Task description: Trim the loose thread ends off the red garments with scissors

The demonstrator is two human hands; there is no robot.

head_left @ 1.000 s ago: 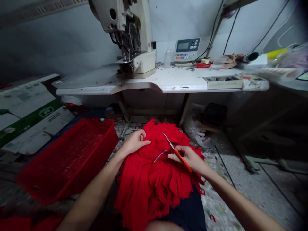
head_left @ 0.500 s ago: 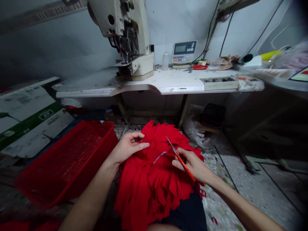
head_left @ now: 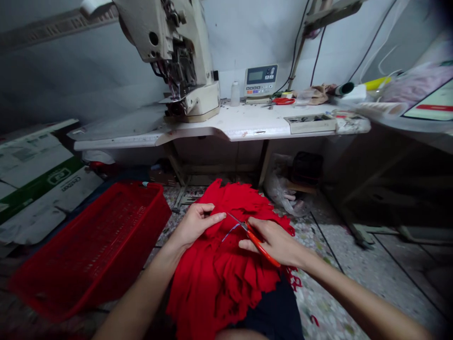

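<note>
This is a small garment sewing workshop. An industrial sewing machine (head_left: 170, 47) is bolted to a white tabletop (head_left: 226, 123), with a digital control panel (head_left: 261, 80) and a plastic oil bottle (head_left: 235, 94) behind it. Red-handled scissors (head_left: 283, 100) lie nearby, and cables run down the bare wall (head_left: 244, 38). On the speckled terrazzo floor (head_left: 371, 269) sit a red plastic crate (head_left: 106, 264) and flattened cardboard cartons (head_left: 35, 189). A heap of red cloth (head_left: 219, 278) and stray red scraps (head_left: 314, 320) add to the trade's clutter.
</note>
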